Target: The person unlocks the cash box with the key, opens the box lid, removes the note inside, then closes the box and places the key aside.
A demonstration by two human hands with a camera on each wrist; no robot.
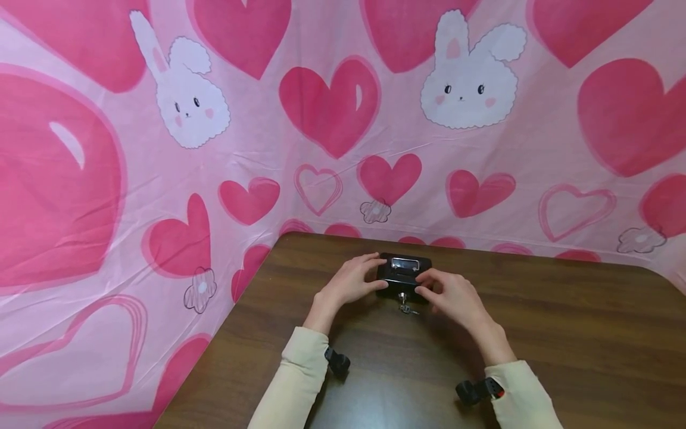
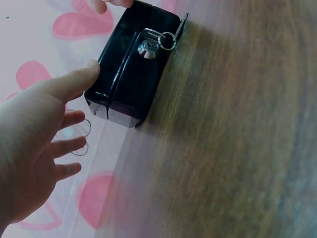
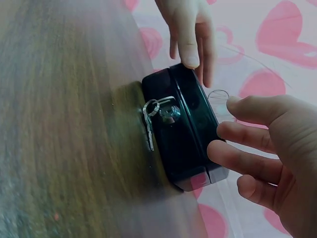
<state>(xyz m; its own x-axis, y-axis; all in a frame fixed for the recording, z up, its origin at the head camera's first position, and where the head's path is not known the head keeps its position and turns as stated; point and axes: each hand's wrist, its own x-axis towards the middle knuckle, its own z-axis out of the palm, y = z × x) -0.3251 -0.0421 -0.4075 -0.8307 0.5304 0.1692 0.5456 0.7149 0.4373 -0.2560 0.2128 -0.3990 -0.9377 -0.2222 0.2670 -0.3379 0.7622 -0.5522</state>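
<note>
A small black cash box (image 1: 395, 279) with a silver handle (image 1: 405, 264) on its lid sits on the table, lid down. On its front is a round lock (image 3: 170, 114) with a key in it, while a second key (image 3: 150, 133) dangles from the ring. My left hand (image 1: 348, 283) is at the box's left end, thumb touching the lid's front edge and fingers loosely extended beside it. Over the right front part hovers my right hand (image 1: 452, 301), its fingers loosely bent and fingertips right at the lid's edge.
The brown wooden table (image 1: 375, 369) ends just behind the box. A pink cloth (image 1: 396, 137) with hearts and rabbits hangs along its back and left sides. A black wrist camera (image 1: 337, 361) is strapped to each forearm.
</note>
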